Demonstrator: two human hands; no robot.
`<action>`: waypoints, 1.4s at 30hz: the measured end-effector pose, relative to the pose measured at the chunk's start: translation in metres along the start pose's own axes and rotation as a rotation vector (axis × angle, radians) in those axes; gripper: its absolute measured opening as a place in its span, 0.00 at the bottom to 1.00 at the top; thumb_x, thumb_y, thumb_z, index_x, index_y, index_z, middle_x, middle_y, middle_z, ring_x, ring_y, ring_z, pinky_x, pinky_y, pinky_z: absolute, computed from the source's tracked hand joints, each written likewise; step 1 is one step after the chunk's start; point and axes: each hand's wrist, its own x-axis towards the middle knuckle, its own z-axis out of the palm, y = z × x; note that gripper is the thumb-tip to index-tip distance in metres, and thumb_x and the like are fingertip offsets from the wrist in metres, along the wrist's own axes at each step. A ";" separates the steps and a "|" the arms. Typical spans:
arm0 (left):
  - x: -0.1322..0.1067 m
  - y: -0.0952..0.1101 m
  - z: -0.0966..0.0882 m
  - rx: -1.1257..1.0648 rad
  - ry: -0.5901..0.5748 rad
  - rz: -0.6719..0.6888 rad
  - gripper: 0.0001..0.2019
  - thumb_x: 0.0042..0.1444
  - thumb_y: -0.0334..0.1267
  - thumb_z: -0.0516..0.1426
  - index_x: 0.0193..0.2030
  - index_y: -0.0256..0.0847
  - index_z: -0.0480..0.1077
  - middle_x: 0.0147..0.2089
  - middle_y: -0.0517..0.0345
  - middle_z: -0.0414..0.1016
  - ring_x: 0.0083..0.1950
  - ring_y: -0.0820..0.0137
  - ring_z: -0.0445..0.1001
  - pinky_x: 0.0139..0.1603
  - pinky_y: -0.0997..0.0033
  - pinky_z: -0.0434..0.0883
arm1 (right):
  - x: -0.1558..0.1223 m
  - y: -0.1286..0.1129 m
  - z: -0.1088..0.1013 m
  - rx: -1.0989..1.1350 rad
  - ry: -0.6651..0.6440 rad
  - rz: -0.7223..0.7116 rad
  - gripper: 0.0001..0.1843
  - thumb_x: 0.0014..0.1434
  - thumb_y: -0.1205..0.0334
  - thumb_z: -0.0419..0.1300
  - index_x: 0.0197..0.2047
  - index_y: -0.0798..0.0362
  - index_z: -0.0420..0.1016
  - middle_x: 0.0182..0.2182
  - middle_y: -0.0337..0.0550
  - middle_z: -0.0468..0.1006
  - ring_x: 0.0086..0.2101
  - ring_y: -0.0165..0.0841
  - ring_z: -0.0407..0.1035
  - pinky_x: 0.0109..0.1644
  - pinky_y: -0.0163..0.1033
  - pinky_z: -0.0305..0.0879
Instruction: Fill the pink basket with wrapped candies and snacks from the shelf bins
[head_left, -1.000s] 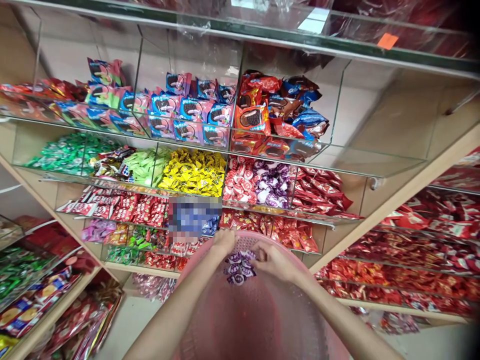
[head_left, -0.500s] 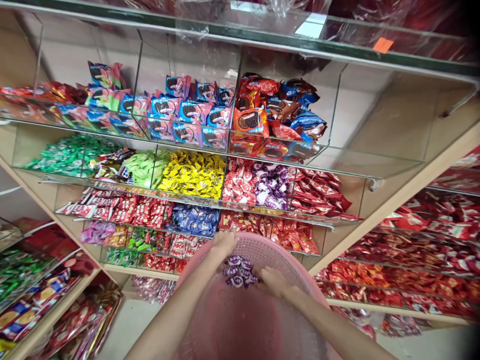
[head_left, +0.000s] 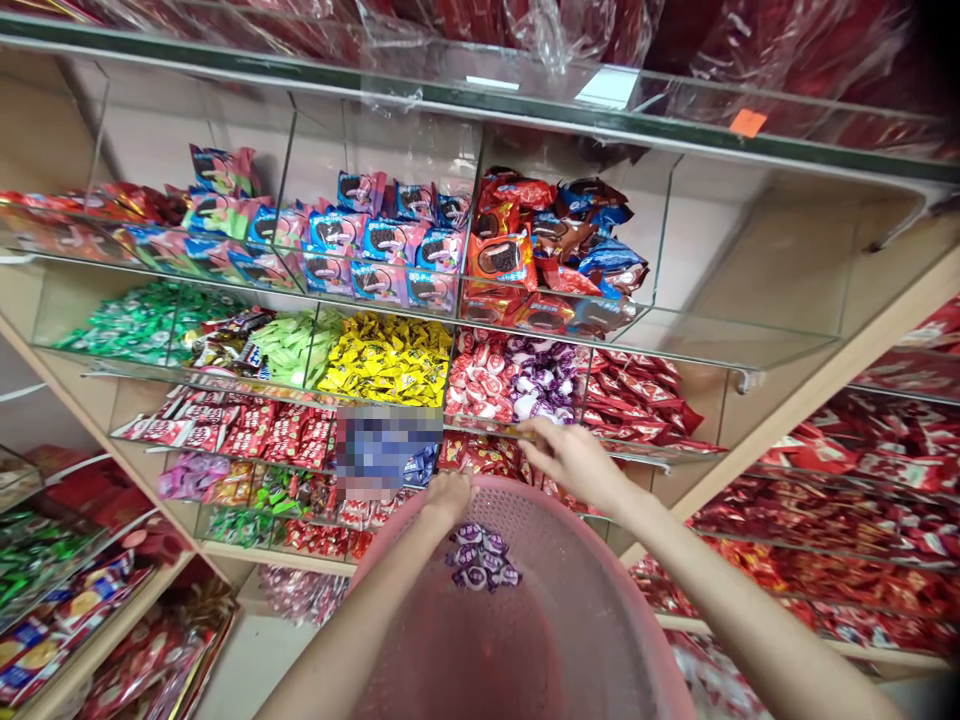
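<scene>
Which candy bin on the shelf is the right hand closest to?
The right hand is at the red-and-purple sweets bin, right of the yellow sweets.

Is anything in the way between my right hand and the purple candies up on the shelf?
Only the bin's low glass front: the right hand is at its rim, just below the purple candies. Above the rim the way looks open. The left hand grips the basket, lower down.

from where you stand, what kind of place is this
Probably a sweet shop: glass shelf bins of yellow candies, sandwich-biscuit packets above, and a pink basket of purple candies in the left hand.
</scene>
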 end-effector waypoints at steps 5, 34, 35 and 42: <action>0.002 -0.001 0.003 -0.009 0.001 -0.007 0.21 0.58 0.46 0.44 0.54 0.38 0.61 0.44 0.45 0.73 0.46 0.58 0.71 0.42 0.63 0.67 | 0.034 0.026 -0.028 -0.222 -0.093 0.021 0.23 0.55 0.62 0.49 0.55 0.52 0.59 0.28 0.42 0.73 0.28 0.31 0.66 0.31 0.33 0.53; 0.002 -0.002 0.006 -0.022 0.006 -0.006 0.21 0.58 0.45 0.44 0.54 0.39 0.61 0.44 0.45 0.73 0.47 0.59 0.70 0.43 0.63 0.66 | 0.019 0.041 -0.042 -0.115 -0.025 -0.097 0.20 0.57 0.57 0.50 0.53 0.51 0.61 0.25 0.38 0.71 0.25 0.30 0.64 0.30 0.32 0.54; 0.002 -0.002 0.006 -0.022 0.008 -0.006 0.21 0.58 0.46 0.44 0.54 0.39 0.61 0.44 0.45 0.73 0.47 0.59 0.70 0.43 0.63 0.66 | 0.012 0.035 -0.043 -0.062 -0.010 -0.092 0.20 0.57 0.56 0.50 0.53 0.51 0.61 0.24 0.37 0.71 0.25 0.29 0.63 0.30 0.32 0.54; -0.001 0.001 0.000 -0.025 -0.014 -0.012 0.20 0.58 0.44 0.45 0.53 0.38 0.62 0.45 0.44 0.72 0.47 0.58 0.70 0.43 0.63 0.67 | -0.025 -0.004 0.020 0.235 -0.187 -0.064 0.19 0.55 0.52 0.52 0.49 0.50 0.65 0.22 0.34 0.69 0.24 0.28 0.63 0.28 0.31 0.53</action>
